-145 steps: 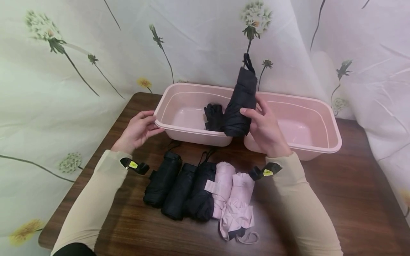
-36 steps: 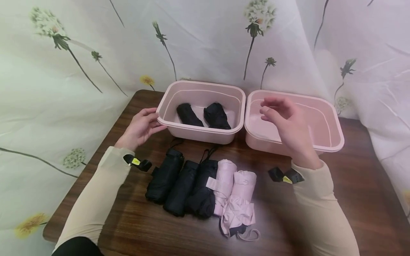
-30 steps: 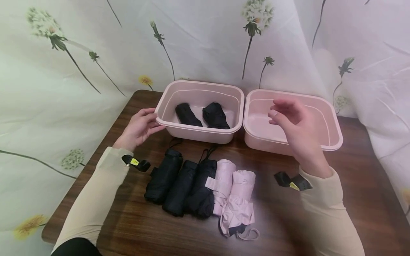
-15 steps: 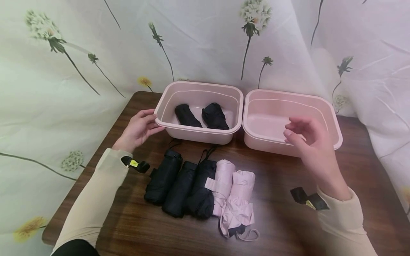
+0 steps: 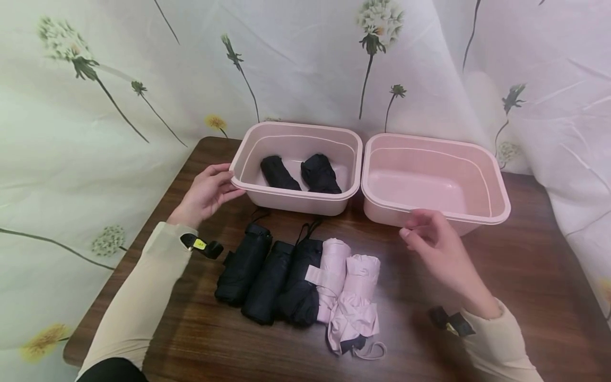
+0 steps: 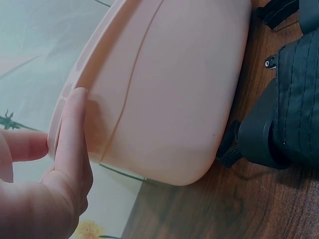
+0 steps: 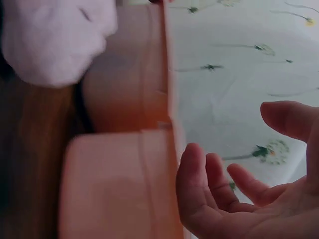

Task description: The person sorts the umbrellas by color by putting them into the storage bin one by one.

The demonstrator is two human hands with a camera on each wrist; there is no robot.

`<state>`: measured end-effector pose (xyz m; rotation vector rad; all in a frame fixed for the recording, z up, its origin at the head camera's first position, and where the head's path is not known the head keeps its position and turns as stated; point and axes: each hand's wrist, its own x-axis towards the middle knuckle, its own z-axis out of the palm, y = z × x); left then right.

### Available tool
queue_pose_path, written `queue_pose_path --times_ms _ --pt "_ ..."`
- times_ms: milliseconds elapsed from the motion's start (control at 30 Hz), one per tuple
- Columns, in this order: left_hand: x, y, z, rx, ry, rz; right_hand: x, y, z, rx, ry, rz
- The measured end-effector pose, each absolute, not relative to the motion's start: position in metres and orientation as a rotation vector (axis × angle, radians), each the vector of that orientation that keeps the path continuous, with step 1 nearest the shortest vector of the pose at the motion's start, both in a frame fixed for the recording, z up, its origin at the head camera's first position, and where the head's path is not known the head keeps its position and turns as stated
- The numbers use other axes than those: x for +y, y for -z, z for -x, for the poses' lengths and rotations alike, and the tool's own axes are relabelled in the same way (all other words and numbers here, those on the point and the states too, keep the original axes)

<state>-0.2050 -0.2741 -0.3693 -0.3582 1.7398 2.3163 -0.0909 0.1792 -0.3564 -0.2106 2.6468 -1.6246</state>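
Observation:
My left hand (image 5: 206,192) pinches the left end of the left pink plastic bin (image 5: 296,200); in the left wrist view the thumb and fingers (image 6: 72,139) lie on either side of its rim. Inside that bin are two folded black umbrellas, one slim (image 5: 279,172) and one thicker (image 5: 321,174). Nothing is in my right hand (image 5: 436,241), which hovers by the front wall of the right pink bin (image 5: 396,209), fingers loosely bent and thumb apart. Closest to it on the table is a folded pink umbrella (image 5: 355,307) with a wrist loop.
Left of that umbrella, side by side, lie another pink umbrella (image 5: 334,265) and three black ones: a bunched one (image 5: 300,292), a slim one (image 5: 267,284) and one at the left end (image 5: 244,265). The brown wooden table (image 5: 200,345) meets a dandelion-print curtain (image 5: 296,63) behind the bins.
The thicker black umbrella went from my right hand into the left bin. That hand then moved right, and lately down toward me, out of the right bin's area. My left hand stayed on the rim.

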Motion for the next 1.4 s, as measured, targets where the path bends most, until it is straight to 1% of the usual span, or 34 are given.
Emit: queue_pose_path --times_ms 133,267,533,767,1167,1400 --pt "-0.274 0.369 0.204 1.749 -2.311 0.364 0.169 0.371 0.087 2.646 1.485 0.141" --pt "-0.274 0.369 0.204 1.758 -2.309 0.364 0.158 0.384 0.084 2.677 1.359 0.154" --pt "-0.273 0.368 0.204 1.765 -2.299 0.362 0.144 0.405 0.074 2.622 1.230 0.054" --pt "-0.274 0.368 0.204 1.770 -2.295 0.364 0.133 0.420 0.065 2.611 1.120 0.059" --pt "-0.275 0.369 0.202 1.767 -2.294 0.369 0.124 0.427 0.054 2.587 1.035 0.094" --pt "-0.274 0.369 0.203 1.777 -2.290 0.362 0.116 0.429 0.049 2.597 1.031 0.056"
